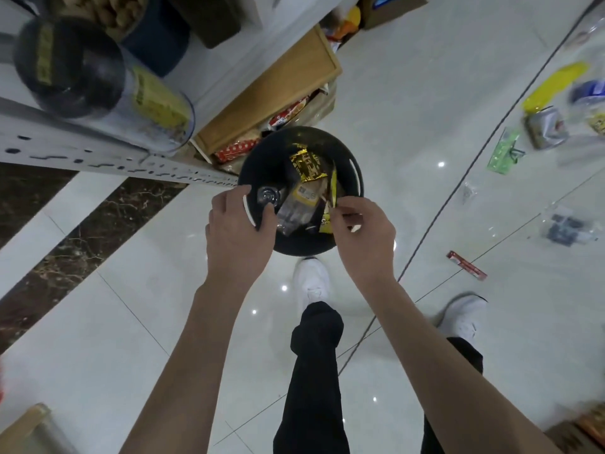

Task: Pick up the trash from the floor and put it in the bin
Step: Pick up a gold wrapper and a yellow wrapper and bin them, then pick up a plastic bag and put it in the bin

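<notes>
Yellow wrapper (333, 188) (creased) in right hand (363, 237) pinch; left hand (235, 234) grip on black bin (262, 149)

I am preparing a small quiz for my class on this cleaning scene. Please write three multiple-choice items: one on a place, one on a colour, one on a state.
1. Where is the red wrapper, relative to the bin?
A) inside it
B) on the floor, apart from it
C) under it

2. What colour is the bin?
A) black
B) white
C) green

3. What does the left hand do?
A) hangs idle
B) holds a shoe
C) grips the bin's rim

Key: 1 B, it lies on the tiles at the person's right; 2 A, its wall is black; 3 C, its fingers curl over the rim.
</notes>
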{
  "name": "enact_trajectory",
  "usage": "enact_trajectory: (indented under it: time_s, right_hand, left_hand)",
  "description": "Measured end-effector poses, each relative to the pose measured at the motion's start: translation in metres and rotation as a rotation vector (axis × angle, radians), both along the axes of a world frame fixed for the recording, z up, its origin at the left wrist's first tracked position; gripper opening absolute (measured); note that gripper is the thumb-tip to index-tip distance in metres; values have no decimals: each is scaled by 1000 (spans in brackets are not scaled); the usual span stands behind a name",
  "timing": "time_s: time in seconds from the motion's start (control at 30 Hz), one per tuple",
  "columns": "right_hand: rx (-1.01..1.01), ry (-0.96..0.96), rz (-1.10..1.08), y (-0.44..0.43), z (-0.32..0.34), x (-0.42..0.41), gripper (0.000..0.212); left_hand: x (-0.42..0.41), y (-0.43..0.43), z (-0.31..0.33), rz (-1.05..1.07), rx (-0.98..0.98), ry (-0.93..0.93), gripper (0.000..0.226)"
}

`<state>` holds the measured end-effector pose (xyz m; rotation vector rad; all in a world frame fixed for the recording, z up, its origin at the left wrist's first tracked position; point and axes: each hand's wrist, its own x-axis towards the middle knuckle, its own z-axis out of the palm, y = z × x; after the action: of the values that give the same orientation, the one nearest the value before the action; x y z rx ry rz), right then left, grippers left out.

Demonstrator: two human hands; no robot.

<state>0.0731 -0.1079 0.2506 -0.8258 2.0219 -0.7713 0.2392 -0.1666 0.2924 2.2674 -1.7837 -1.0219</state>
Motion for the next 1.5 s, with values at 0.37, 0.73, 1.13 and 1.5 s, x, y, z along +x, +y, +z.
enact_trajectory:
  time_s: [0.37,0.73,1.13,1.5]
  right_hand:
    - [-82,49,-327,76,27,-192,26]
    - [-12,139,-557,247,45,-426,46]
    - [-47,183,-479,314,-46,-514,49]
    - [-102,229,-382,315,-245,-519,52]
  left_hand:
    - [-181,32,11,-229,-5,99,49]
    - [-422,139,18,-473,2,187,51]
    - [-477,179,-68,-429,-71,139,53]
    - [-467,177,-291,-476,-145,183,58]
